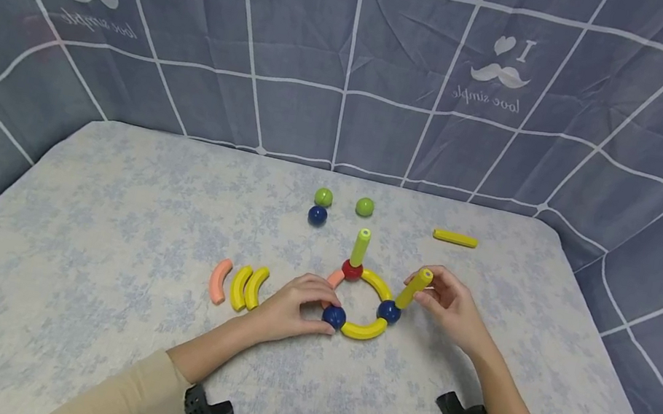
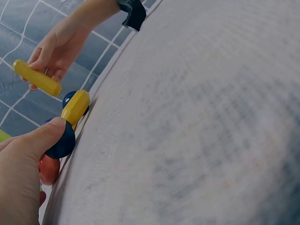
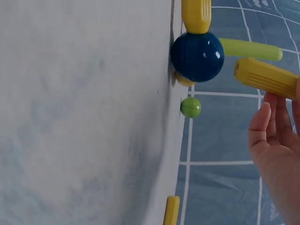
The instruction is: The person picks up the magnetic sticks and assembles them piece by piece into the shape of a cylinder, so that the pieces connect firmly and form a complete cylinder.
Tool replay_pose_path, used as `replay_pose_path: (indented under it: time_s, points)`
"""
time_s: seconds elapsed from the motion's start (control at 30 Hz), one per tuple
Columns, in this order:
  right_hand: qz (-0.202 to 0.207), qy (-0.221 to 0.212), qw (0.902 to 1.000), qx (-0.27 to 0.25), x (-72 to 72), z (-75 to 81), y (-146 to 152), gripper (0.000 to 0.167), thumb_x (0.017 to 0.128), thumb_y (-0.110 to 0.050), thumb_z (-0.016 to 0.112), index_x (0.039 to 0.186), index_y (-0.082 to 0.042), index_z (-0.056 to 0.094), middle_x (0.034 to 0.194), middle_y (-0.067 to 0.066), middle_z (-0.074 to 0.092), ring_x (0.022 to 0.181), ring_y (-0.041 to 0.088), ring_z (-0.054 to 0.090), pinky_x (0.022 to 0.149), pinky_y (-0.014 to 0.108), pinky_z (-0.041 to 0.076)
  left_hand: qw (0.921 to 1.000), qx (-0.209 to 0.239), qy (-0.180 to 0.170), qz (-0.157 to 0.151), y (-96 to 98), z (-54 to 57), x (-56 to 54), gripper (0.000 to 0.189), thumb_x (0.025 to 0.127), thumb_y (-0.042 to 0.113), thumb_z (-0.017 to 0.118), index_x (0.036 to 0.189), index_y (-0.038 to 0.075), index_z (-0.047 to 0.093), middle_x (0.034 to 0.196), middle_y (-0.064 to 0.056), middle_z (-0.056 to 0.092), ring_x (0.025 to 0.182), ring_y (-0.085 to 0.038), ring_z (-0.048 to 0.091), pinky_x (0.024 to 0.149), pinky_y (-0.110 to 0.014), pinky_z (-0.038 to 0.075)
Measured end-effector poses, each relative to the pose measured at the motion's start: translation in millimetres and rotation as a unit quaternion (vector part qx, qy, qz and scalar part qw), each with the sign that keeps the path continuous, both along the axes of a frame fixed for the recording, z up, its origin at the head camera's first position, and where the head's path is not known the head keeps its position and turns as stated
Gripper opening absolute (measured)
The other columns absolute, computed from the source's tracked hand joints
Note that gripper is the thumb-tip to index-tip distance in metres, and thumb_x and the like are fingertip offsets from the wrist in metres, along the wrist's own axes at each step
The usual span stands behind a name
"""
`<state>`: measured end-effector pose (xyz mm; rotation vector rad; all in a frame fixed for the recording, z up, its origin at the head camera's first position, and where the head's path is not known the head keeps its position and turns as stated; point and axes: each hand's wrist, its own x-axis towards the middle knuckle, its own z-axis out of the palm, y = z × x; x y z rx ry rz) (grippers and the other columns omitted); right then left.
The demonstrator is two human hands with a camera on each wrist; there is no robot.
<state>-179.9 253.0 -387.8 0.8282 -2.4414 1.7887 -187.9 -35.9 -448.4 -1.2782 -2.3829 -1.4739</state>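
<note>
yellow rod (image 1: 414, 288) pinched by right hand (image 1: 452, 310), left hand (image 1: 292, 307) gripping blue ball (image 1: 335, 317) in curved-piece ring (image 1: 364, 332)

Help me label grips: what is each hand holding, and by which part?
The right hand pinches a straight yellow stick above its bare lower end. The left hand holds the nearest blue ball by its left side.

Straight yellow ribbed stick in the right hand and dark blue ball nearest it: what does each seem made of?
Yellow stick: probably moulded plastic, satin finish, given even colour and long ridges. Dark blue ball: likely hard glossy plastic, from sharp highlights; painted metal possible.
</note>
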Motion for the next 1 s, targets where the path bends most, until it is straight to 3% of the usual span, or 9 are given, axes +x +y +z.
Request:
replay_pose_path:
  time_s: [0.33, 0.57, 0.7, 0.87, 1.0]
  points:
    - [0.016, 0.003, 0.9999, -0.001, 2.4, -3.1, -4, 0.024, 0.088, 0.006, 0.053, 0.109, 0.014, 0.046, 0.101, 0.029, 0.051, 0.092, 0.006, 0.057, 0.076, 0.018, 0.049, 1.0, -0.001, -0.006, 0.006, 0.5, 1.5, 0.2, 0.031, 0.072, 0.022, 0.078, 0.099, 0.012, 0.068, 0.103, 0.002, 0.064, 0.107, -0.016, 0.05, 0.096, -0.033, 0.04]
    - [0.008, -0.005, 0.9996, 0.028, 3.1, -2.4, -6, 0.025, 0.087, 0.003, 0.056, 0.11, 0.009, 0.049, 0.103, 0.018, 0.056, 0.092, 0.005, 0.057, 0.077, 0.017, 0.048, 1.0, 0.004, -0.003, 0.004, 1.2, 0.7, -0.1, 0.031, 0.071, 0.022, 0.078, 0.099, 0.012, 0.068, 0.102, 0.002, 0.064, 0.107, -0.016, 0.051, 0.096, -0.032, 0.04]
    - [0.006, -0.015, 0.9992, 0.036, 3.3, -2.8, -6, 0.025, 0.086, 0.003, 0.058, 0.11, 0.007, 0.05, 0.103, 0.017, 0.056, 0.091, 0.006, 0.056, 0.076, 0.018, 0.048, 1.0, 0.007, 0.0, 0.001, 1.2, 1.0, 0.2, 0.031, 0.072, 0.021, 0.078, 0.099, 0.012, 0.068, 0.102, 0.001, 0.064, 0.107, -0.016, 0.051, 0.096, -0.032, 0.04]
    - [0.0, -0.022, 0.9955, 0.092, 3.1, -5.7, -8, 0.031, 0.083, 0.0, 0.064, 0.11, 0.006, 0.051, 0.104, 0.02, 0.057, 0.093, 0.01, 0.055, 0.074, 0.023, 0.048, 1.0, 0.005, -0.004, 0.001, 1.2, 1.1, 0.6, 0.031, 0.072, 0.021, 0.078, 0.099, 0.011, 0.068, 0.103, 0.001, 0.064, 0.108, -0.017, 0.05, 0.097, -0.033, 0.039]
    - [-0.026, -0.035, 0.9865, 0.158, 5.3, -10.4, -11, 0.037, 0.08, -0.007, 0.069, 0.112, 0.002, 0.053, 0.101, 0.013, 0.059, 0.086, 0.018, 0.054, 0.07, 0.025, 0.048, 1.0, 0.003, -0.004, 0.0, 0.9, 1.4, 0.9, 0.031, 0.072, 0.021, 0.078, 0.1, 0.011, 0.068, 0.103, 0.001, 0.064, 0.108, -0.017, 0.05, 0.097, -0.034, 0.039]
